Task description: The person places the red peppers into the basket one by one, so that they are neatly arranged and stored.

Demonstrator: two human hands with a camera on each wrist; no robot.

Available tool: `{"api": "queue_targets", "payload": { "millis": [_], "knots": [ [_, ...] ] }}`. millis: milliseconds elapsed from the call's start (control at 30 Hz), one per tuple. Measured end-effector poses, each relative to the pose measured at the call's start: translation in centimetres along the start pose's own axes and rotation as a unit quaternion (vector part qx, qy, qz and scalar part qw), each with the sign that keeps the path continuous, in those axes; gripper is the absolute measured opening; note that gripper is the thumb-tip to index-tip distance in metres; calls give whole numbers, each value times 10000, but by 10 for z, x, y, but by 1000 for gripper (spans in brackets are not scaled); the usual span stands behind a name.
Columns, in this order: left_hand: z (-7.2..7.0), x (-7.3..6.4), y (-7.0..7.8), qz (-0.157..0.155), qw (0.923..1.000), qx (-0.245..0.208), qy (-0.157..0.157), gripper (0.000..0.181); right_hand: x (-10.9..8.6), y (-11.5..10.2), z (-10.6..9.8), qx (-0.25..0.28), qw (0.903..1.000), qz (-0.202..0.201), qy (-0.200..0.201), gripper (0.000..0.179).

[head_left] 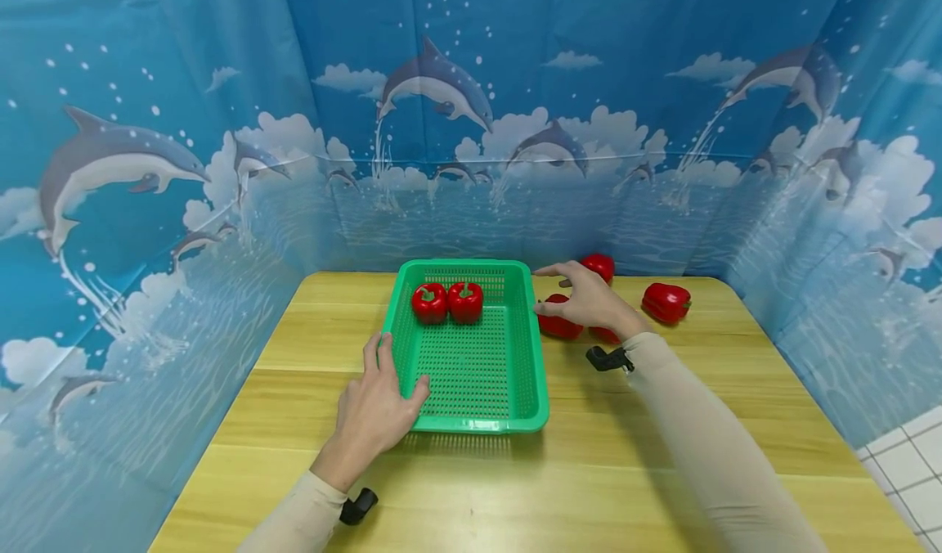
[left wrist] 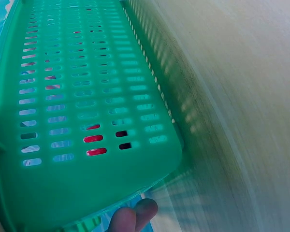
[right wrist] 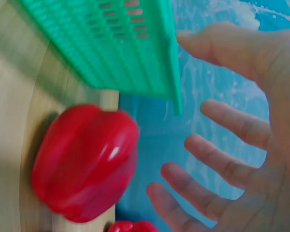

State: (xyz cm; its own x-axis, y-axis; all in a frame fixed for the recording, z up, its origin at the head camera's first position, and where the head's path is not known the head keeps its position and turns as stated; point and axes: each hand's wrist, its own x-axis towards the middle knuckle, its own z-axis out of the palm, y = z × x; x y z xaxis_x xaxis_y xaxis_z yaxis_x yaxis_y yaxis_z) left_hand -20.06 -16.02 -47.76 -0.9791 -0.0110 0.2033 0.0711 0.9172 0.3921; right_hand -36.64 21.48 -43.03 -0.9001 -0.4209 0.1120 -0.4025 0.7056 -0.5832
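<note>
A green perforated plastic basket sits on the wooden table, with two red bell peppers side by side at its far left. My left hand is at the basket's near left corner, fingers extended along the outside and thumb over the rim. Two of its fingertips show past the basket's edge in the left wrist view. Beside the right rim my right hand is spread, its thumb close to the rim and nothing in its grasp. A red bell pepper lies below it, apart from the fingers.
Further bell peppers lie on the table right of the basket: one at the back, one partly hidden under the right wrist, and one farther right. A blue dolphin-print curtain encloses the table's back and sides.
</note>
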Motion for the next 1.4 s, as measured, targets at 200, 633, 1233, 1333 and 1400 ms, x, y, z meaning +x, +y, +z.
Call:
{"api": "queue_targets", "payload": {
  "millis": [200,633,1233,1333,1400],
  "knots": [
    [1,0,-1,-29,10000,16,-41,99,-2,17,-5,-30,9996,92,-263,76],
    [-1,1,0,-29,10000,0,-54,99,1,41,1,-336,9980,288,-445,89],
    [-2,0,0,-4,10000,-8,-58,99,7,55,17,-823,9942,457,-525,91],
    [-2,0,0,-2,10000,-6,-39,99,7,55,18,-797,9942,516,-515,84],
    [-2,0,0,-6,10000,-14,-46,98,7,55,19,-811,9940,561,-484,80]
  ]
}}
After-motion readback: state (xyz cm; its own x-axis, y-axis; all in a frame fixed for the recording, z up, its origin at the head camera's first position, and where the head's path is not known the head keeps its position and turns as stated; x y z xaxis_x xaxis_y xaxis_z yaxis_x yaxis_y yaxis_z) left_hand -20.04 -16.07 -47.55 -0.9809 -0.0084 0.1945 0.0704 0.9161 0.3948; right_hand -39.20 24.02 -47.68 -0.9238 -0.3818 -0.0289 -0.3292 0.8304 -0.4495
